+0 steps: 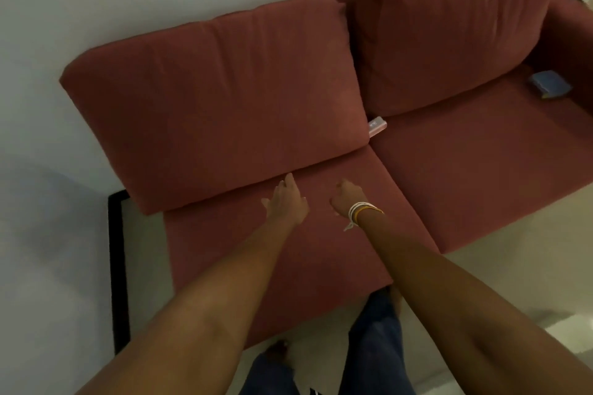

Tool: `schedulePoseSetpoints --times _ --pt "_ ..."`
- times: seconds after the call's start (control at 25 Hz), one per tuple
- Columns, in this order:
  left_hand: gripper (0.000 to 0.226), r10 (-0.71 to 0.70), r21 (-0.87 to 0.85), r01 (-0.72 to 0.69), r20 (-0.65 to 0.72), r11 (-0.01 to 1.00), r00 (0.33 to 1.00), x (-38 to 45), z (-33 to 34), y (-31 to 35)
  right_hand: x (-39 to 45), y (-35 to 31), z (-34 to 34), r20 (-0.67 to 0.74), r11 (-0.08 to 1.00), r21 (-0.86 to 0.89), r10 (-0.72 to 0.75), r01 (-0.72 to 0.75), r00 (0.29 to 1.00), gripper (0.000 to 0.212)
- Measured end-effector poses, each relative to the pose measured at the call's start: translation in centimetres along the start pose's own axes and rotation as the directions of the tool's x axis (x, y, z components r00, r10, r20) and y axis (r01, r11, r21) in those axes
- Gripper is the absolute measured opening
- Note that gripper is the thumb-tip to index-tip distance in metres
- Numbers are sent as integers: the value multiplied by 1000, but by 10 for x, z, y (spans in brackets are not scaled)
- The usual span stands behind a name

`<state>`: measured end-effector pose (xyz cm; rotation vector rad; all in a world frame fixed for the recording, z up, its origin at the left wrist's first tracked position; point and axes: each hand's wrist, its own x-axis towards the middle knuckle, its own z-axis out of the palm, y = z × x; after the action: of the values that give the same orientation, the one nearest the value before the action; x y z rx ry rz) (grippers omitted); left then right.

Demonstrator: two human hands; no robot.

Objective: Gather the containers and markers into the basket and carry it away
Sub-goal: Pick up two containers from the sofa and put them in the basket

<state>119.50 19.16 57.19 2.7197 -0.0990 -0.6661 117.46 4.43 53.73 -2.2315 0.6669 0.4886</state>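
**A:** Basket? Nowhere in view, and that's our first worry. No containers or markers that we can pick out either. So the task's things are all somewhere outside this shot, and we can't say where.

**B:** Yeah, we only see both arms stretched over the sofa seat (288,260). Left hand (285,202) is flat and loose, fingers spread, holding nothing, near the lower edge of the back cushion (208,99). Right hand (346,199) is curled into a loose fist; we can't tell if something small sits inside it, since we only see its back.

**A:** That's the risk, we think: if a marker has slid under that cushion or into the gap between the seats, we could miss it and carry the basket off short.

**B:** There's a small pinkish thing (377,127) poking out of the crack between the two back cushions. Too blurry to name. Could be a tag, could be a case.

**A:** And the bluish item (549,84) at the far end of the seat by the armrest. Box or packet? Hard to say, so we might wrongly skip it.

**B:** Dim light and blur don't help. The floor is mostly cut off as well.
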Motion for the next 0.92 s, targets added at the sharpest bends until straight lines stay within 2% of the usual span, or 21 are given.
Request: schedulePoseSetpoints --times 0.16,0.32,0.4,0.52,0.64,0.72,0.76,0.84,0.92 --pt "62 -208 -47 211 67 976 976 51 43 57 72 36 -38 133 1000 7 3 -4 991 36" --pt "70 -362 -48 375 172 926 916 92 79 113 141 72 -89 242 998 -54 26 -13 970 38" --pt "72 -401 -62 422 215 904 891 117 94 133 179 84 -111 243 996 -84 43 -23 969 35" --pt "61 -407 -91 436 228 895 884 157 125 151 231 104 -123 171 993 -107 61 -43 983 36" --pt "63 -408 -112 443 243 889 880 202 170 158 289 127 -118 125 948 -301 -64 100 990 39" --pt "76 -425 -108 461 250 881 870 223 205 157 322 139 -110 28 871 -445 -216 206 976 47" --pt "90 -435 -85 467 248 880 866 229 223 156 336 142 -106 -38 834 -502 -287 231 957 51" --pt "136 -442 20 453 257 891 859 237 256 155 362 145 -98 -136 767 -586 -413 263 901 55" --pt "162 -457 83 452 275 888 846 242 274 152 380 145 -92 -179 727 -628 -482 278 858 59"
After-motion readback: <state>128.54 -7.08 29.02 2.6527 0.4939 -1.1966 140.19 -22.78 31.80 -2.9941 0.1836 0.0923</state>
